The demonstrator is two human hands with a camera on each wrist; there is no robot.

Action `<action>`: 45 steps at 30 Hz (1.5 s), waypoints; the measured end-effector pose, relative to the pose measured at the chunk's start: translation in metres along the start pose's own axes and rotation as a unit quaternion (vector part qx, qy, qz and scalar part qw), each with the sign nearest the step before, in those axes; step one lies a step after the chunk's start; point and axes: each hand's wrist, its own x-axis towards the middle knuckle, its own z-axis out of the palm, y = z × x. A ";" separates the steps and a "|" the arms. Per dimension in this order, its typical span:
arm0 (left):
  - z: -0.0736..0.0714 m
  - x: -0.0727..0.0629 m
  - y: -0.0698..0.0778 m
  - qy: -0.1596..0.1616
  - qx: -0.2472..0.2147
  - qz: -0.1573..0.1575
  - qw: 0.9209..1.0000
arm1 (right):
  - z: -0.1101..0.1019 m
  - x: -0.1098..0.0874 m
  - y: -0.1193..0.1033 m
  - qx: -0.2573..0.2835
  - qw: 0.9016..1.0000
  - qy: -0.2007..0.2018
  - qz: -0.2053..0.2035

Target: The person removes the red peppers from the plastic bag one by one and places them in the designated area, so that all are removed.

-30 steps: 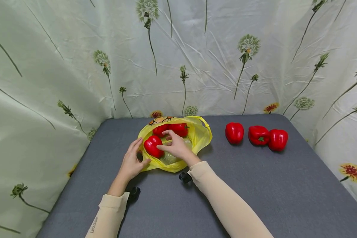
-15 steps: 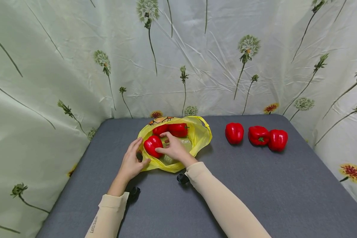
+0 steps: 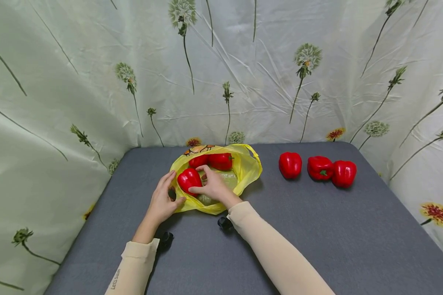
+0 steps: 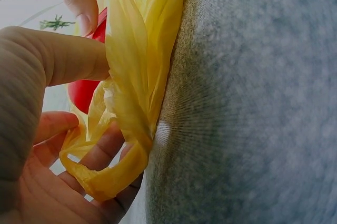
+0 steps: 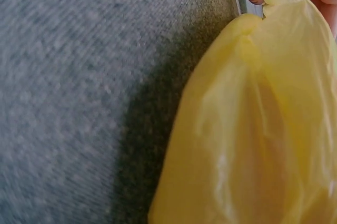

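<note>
A yellow plastic bag (image 3: 249,172) lies on the table with its mouth spread toward me, red bell peppers inside. My left hand (image 3: 163,203) holds the bag's left rim, thumb at the near edge; in the left wrist view, yellow plastic (image 4: 139,50) passes between thumb and fingers. Inside the mouth, my right hand (image 3: 218,186) grips the nearest red bell pepper (image 3: 188,180), thumb on its near side and fingers toward its far side. Another red bell pepper (image 3: 220,161) lies deeper, beside a partly hidden red one (image 3: 198,160). The right wrist view shows mostly bag (image 5: 253,129).
To the right of the bag, a red bell pepper (image 3: 290,165) stands alone. Two more, a pepper with its stem showing (image 3: 320,168) and its neighbour (image 3: 344,173), touch each other. A flower-print curtain (image 3: 266,82) hangs behind the grey tabletop (image 3: 317,229).
My right hand has moved slightly left and closer around the nearest pepper in the bag. My left hand, the bag and the peppers on the table look unmoved.
</note>
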 end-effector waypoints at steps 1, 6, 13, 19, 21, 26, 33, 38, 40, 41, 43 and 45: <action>0.000 0.000 0.000 0.002 0.002 0.003 1.000 | 0.001 0.000 0.000 -0.002 1.000 0.000 -0.001; 0.001 0.000 -0.001 0.008 0.007 0.010 1.000 | 0.005 0.001 0.000 -0.005 1.000 0.002 -0.014; 0.001 0.000 0.000 0.000 0.003 0.003 1.000 | 0.006 0.002 0.000 -0.040 0.999 0.003 -0.021; 0.000 0.001 -0.001 -0.002 0.005 -0.003 1.000 | 0.006 0.003 -0.002 -0.050 0.999 0.001 -0.017; 0.001 0.001 -0.001 -0.002 0.003 -0.002 1.000 | 0.007 0.003 -0.003 -0.051 0.999 0.001 -0.015; 0.001 0.001 -0.002 -0.002 0.004 0.001 1.000 | 0.010 0.002 -0.005 -0.050 0.999 0.002 -0.007; 0.001 0.001 -0.002 0.001 0.008 0.003 1.000 | 0.012 0.002 -0.010 -0.050 0.999 0.001 0.003; 0.001 0.002 -0.003 0.000 0.006 0.003 1.000 | 0.012 0.003 -0.009 -0.041 0.999 0.007 -0.004; 0.001 0.002 -0.002 -0.002 0.004 0.002 1.000 | 0.011 0.003 -0.008 -0.038 0.999 0.009 -0.009; 0.001 0.002 -0.002 -0.003 0.004 0.001 1.000 | 0.011 0.003 -0.008 -0.036 0.999 0.011 -0.010; 0.001 0.002 -0.002 -0.005 0.003 -0.001 1.000 | 0.010 0.003 -0.007 -0.035 0.999 0.012 -0.010; 0.002 0.002 -0.002 -0.005 0.000 -0.003 1.000 | 0.010 0.002 -0.006 -0.034 0.999 0.013 -0.008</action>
